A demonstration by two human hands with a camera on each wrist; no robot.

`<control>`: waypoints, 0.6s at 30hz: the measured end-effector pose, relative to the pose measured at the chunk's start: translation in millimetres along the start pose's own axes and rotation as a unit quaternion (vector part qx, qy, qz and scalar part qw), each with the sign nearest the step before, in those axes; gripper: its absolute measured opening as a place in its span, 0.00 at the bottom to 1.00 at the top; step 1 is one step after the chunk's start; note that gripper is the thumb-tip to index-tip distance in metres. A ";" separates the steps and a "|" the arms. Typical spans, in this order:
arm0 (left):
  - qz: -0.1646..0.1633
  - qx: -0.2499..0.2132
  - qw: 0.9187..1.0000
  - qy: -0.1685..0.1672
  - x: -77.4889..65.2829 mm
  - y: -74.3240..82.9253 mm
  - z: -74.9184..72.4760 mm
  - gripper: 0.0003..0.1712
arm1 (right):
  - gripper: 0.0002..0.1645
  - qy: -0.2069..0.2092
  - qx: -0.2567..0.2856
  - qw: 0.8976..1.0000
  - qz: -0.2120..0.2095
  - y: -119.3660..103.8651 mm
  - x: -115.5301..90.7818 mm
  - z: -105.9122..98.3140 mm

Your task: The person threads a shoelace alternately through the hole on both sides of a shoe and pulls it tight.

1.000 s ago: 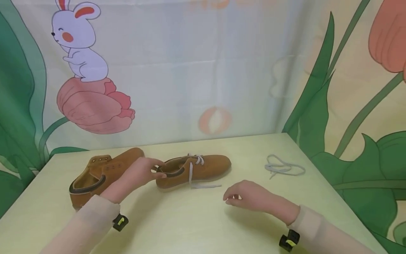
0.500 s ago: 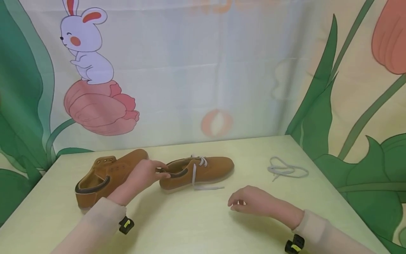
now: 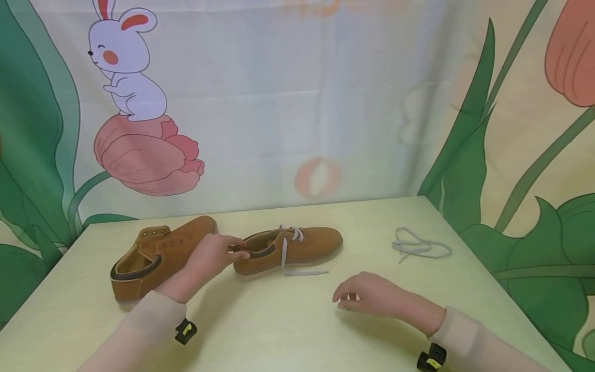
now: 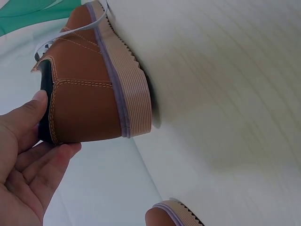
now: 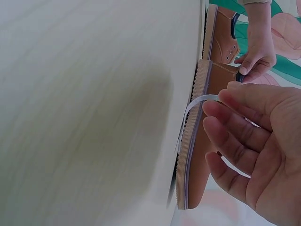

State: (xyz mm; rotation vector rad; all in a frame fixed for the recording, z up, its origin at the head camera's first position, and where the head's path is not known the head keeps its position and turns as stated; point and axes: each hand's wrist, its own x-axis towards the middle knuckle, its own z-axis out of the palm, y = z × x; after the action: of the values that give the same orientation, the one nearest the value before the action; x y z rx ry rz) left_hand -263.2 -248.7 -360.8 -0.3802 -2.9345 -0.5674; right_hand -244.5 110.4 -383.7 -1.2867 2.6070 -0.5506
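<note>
My left hand (image 3: pixel 211 258) pinches the heel collar of a brown lace-up shoe (image 3: pixel 316 244), thumb on one side and fingers on the other. This shoe stands upright on the table, toe to the right. A pale grey shoelace (image 3: pixel 284 256) is threaded through its front eyelets, and one loose end trails onto the table. Close to my left forearm is a second brown shoe (image 3: pixel 139 263), its eyelets bare of lace. My right hand (image 3: pixel 372 295) hovers in front of the laced shoe, fingers loosely bent and holding nothing; in the right wrist view the lace (image 5: pixel 193 104) passes behind its fingertips.
A loose grey shoelace (image 3: pixel 420 249) lies looped at the table's right side. Behind the pale table (image 3: pixel 288 330) hangs a printed cloth (image 3: pixel 251 129) with a rabbit and tulips.
The head view has shifted slightly. My right hand has drawn back a little toward the table's near side; the left hand keeps its pinch on the shoe, which stays in place.
</note>
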 end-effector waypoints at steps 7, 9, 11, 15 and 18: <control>0.019 -0.011 1.000 0.013 10.7 9.8 12.6 0.18 | 0.10 0.001 0.001 1.000 0.012 3.5 -5.4 -1.2; 0.022 -0.011 1.000 0.016 15.7 12.7 15.2 0.18 | 0.10 -0.001 0.002 1.000 0.010 4.4 -6.2 -1.3; 0.025 -0.008 1.000 0.018 21.0 15.4 17.0 0.18 | 0.11 -0.002 0.002 1.000 0.010 5.6 -7.3 -1.4; 0.029 0.002 0.999 0.015 32.6 19.7 19.0 0.18 | 0.11 0.000 0.001 1.000 0.009 6.7 -8.6 -2.8; 0.027 0.009 1.000 0.011 42.7 23.0 20.7 0.18 | 0.11 0.001 0.001 1.000 0.007 7.0 -8.5 -3.5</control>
State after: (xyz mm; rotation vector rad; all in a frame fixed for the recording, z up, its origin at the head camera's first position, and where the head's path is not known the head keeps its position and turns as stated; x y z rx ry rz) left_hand -299.6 -210.7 -364.5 -0.4464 -2.8960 -0.5332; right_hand -245.6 121.9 -383.4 -1.2680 2.6149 -0.5520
